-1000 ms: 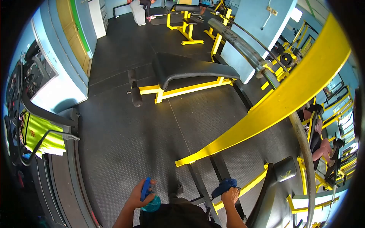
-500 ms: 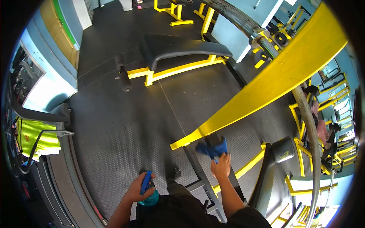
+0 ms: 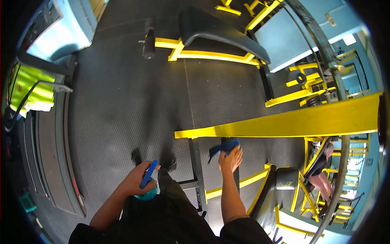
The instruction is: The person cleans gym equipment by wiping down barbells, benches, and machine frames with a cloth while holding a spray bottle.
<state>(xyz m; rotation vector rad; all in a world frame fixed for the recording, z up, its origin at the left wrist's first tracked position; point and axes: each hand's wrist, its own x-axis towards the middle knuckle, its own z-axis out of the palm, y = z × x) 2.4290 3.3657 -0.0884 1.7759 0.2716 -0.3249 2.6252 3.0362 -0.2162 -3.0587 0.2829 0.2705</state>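
My left hand [image 3: 136, 178] is closed around a spray bottle [image 3: 147, 194] with teal liquid and a blue trigger head, held low in front of my body. In my right hand [image 3: 230, 160] is a dark blue cloth [image 3: 222, 149], its loose end hanging to the left. The hand and cloth are just below the yellow upright beam [image 3: 276, 121] of a bench rack; whether the cloth touches it, I cannot tell. Beneath them runs the rack's black base frame [image 3: 196, 162].
A black-padded bench [image 3: 223, 38] with yellow legs stands ahead. Another padded seat [image 3: 286, 178] is at the lower right. On the left, a neon yellow shirt [image 3: 32, 90] hangs over a treadmill [image 3: 53, 150]. A person [image 3: 320, 179] is among machines at the far right.
My view has turned, so the yellow beam now lies nearly level. The cloth has shifted slightly left and up in view, and is more bunched under my right hand. The bottle stays in my left.
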